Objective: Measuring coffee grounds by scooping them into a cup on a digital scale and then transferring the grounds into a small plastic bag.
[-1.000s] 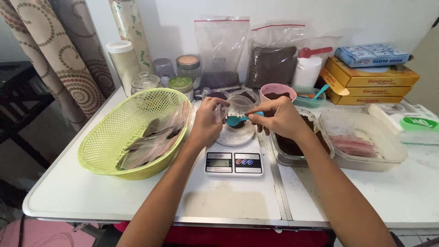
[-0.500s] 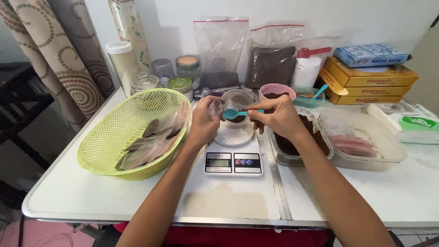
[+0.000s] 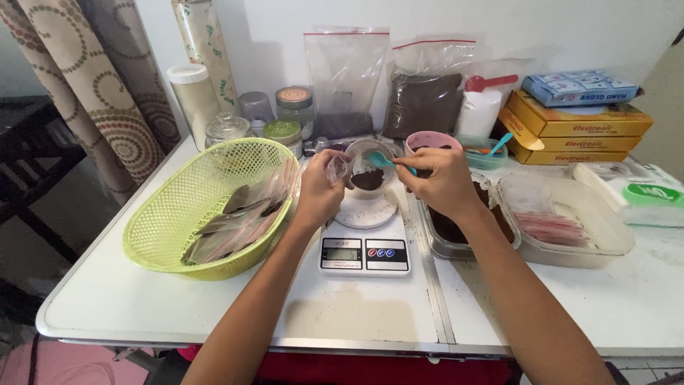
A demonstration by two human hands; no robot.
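**White table, scale at the centre, supplies along the wall**

Nearest us lies the white table (image 3: 128,299), a seam running front to back just right of the middle and a faint brown smudge on the bare part in front. Our two forearms reach over it to the kitchen scale (image 3: 364,253), which has a round white platform dusted with dark powder.

Above the scale, our left hand (image 3: 320,189) pinches a small clear bag (image 3: 362,167) that has dark powder in the bottom. Our right hand (image 3: 440,178) is closed round the handle of a teal spoon (image 3: 381,160), whose bowl sits at the bag's mouth.

To the left rests a green basket (image 3: 153,235) with flat filled packets in it. To the right stand a clear tub (image 3: 436,242) of dark powder and, just beside it, a second clear container (image 3: 605,242) with packets inside.

Farther back come jars (image 3: 296,103), a pink cup (image 3: 431,140), two large clear bags (image 3: 425,93) of dark powder leaning on the white wall, and stacked yellow boxes (image 3: 577,132). A patterned curtain (image 3: 92,93) hangs at the left.
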